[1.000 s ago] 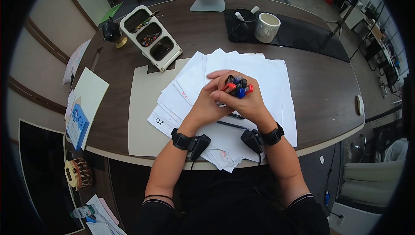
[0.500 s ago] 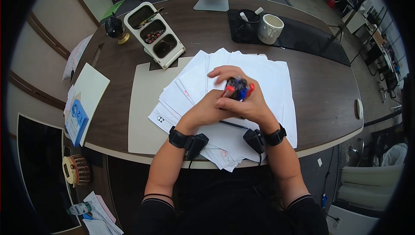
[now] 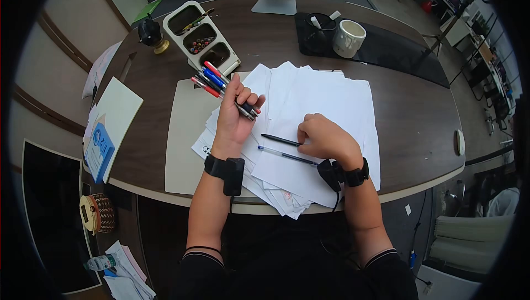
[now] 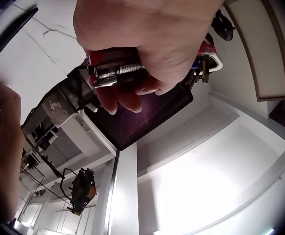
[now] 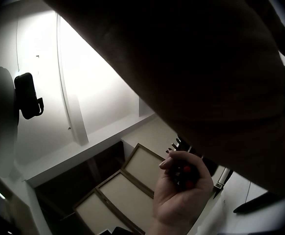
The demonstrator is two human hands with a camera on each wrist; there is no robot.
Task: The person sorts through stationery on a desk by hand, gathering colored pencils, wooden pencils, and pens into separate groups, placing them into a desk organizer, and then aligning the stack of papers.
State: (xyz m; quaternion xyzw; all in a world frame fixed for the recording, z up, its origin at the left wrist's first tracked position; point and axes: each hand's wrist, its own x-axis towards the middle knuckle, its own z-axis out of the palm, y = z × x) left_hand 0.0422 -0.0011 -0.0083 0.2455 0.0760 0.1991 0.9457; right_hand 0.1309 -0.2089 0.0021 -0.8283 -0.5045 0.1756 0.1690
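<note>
Our right hand pinches the black pen, lying toward frame left; our left hand grips the pen bundle.

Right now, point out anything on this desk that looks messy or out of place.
The white papers lie fanned out unevenly, some overhanging the desk's front edge. Two pens lie loose on them by the right hand, while the left hand grips a bundle of pens.

- Our right hand hides the black pen's end; its grip we cannot tell.
- Our left hand covers most of the pen bundle.
</note>
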